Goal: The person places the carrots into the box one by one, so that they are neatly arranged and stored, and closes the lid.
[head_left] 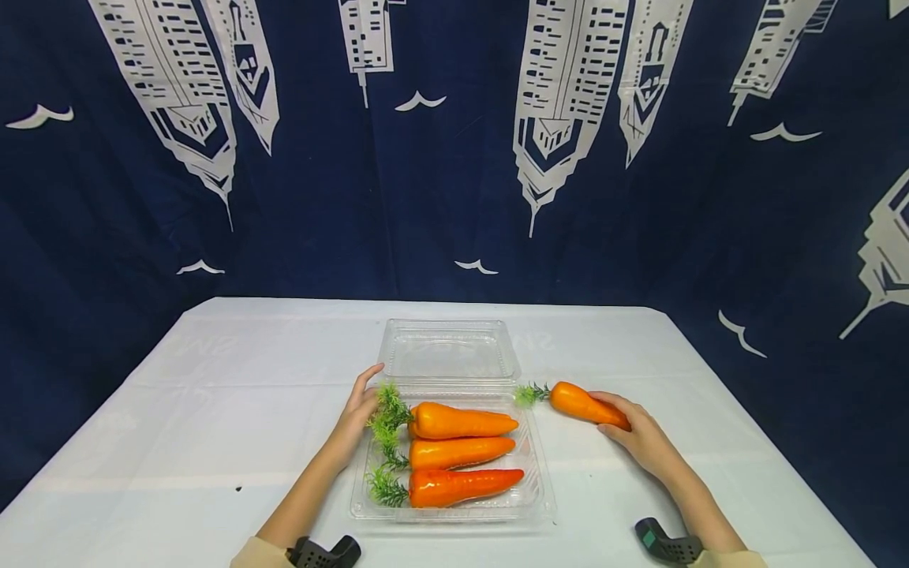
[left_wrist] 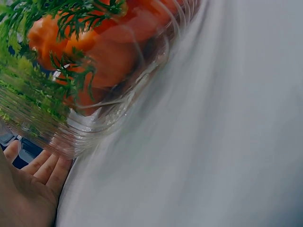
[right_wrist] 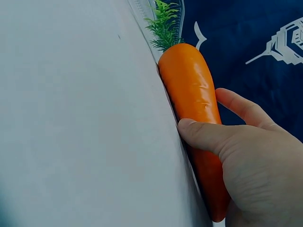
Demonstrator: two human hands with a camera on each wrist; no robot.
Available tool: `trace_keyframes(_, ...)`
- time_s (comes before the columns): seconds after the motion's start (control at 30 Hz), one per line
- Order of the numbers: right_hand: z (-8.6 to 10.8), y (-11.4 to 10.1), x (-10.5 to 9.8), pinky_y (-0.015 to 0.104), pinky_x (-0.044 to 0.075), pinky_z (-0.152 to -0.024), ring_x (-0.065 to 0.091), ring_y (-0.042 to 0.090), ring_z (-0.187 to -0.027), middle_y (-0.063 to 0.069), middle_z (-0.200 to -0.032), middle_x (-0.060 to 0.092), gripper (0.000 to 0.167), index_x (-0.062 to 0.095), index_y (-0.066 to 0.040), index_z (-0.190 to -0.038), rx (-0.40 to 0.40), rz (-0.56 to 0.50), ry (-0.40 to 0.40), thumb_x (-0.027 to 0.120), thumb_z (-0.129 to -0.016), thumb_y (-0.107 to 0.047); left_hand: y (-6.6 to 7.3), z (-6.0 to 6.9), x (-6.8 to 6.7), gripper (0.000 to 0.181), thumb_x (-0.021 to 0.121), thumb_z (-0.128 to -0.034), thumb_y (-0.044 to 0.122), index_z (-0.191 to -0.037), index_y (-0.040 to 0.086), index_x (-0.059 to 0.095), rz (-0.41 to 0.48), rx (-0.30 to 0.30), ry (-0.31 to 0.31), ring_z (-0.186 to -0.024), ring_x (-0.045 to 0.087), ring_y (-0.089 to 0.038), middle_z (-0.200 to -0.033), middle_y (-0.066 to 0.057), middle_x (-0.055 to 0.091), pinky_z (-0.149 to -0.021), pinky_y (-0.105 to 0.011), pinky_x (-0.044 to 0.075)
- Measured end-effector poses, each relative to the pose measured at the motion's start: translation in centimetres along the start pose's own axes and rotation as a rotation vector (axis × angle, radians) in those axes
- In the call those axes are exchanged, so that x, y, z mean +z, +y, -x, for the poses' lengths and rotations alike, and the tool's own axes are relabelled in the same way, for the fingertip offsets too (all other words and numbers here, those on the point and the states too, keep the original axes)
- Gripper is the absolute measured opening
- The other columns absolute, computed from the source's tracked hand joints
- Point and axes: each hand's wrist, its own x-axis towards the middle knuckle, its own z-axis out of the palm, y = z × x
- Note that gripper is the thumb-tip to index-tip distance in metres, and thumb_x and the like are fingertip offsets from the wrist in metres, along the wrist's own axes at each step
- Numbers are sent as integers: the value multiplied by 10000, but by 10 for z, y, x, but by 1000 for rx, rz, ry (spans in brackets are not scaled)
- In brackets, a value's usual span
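Observation:
A clear plastic clamshell box (head_left: 454, 513) lies unfolded on the table, its lid (head_left: 450, 351) tipped back at the far side. Orange toy carrots (head_left: 461, 454) with green leafy tops (head_left: 387, 485) lie side by side in the base, tips to the right. At the box's far left corner is my left hand (head_left: 353, 422), fingers extended along the outside of the wall (left_wrist: 71, 146). To the right of the box, my right hand (head_left: 642, 438) grips another carrot (right_wrist: 187, 80) by its narrow half, thumb on one side and fingers on the other. This carrot's leaves (head_left: 531, 394) reach close to the box's edge.
A white cloth covers the table (head_left: 213, 442). Behind it hangs a dark blue curtain (head_left: 440, 197) printed with white buildings and birds. One small dark speck (head_left: 238, 489) lies on the cloth at the left.

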Motion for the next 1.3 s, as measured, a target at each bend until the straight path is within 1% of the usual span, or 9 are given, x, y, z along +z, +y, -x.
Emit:
trace_keyframes(0.23,0,0,0,592,302,-968,450,413,-1165,220,-1265,514,467,496,-70,-1258,-11,-27,-4,610,-808,-29,1,-1,0,584,336,-856,87,-1413,231,229,16,-2,-6,-886,504,-147,-1196,-178,473,-769,-290,422)
trace_keyframes(0.4,0,-2,0,589,305,-967,446,419,-1170,223,-1263,514,464,496,-66,-1254,-16,-30,-6,604,-806,-15,1,0,0,589,339,-855,84,-1423,179,217,18,23,0,-853,517,-117,-1177,-185,487,-742,-278,438)
trace_keyframes(0.53,0,-3,-1,587,305,-971,445,416,-1174,218,-1264,514,466,495,-76,-1255,-2,-25,-6,606,-807,-17,2,1,0,578,348,-857,91,-1413,197,232,10,27,6,-865,522,-113,-1193,-194,486,-753,-278,437)
trace_keyframes(0.8,0,-6,-3,590,299,-977,441,410,-1179,216,-1271,508,467,485,-91,-1264,35,-27,-16,604,-816,-34,3,1,1,574,337,-859,72,-1407,214,242,18,15,4,-861,511,-124,-1207,-206,474,-756,-285,428)
trace_keyframes(0.93,0,-6,-3,585,304,-977,449,408,-1173,214,-1261,517,465,491,-81,-1256,29,-30,-18,609,-809,-29,2,1,1,578,335,-859,70,-1412,209,234,22,16,4,-856,522,-119,-1195,-194,483,-752,-283,436)
trace_keyframes(1.1,0,-8,-4,584,305,-975,450,410,-1174,214,-1261,518,466,490,-76,-1256,22,-26,-22,609,-808,-26,2,1,1,577,332,-856,70,-1400,240,244,30,10,5,-870,526,-129,-1190,-177,495,-761,-288,442)
trace_keyframes(1.3,-1,-12,-7,592,300,-974,445,408,-1176,213,-1271,509,471,482,-88,-1265,24,-11,-16,603,-813,-25,2,1,1,561,328,-868,83,-1400,238,243,12,8,2,-913,521,-152,-1206,-188,497,-793,-297,430)
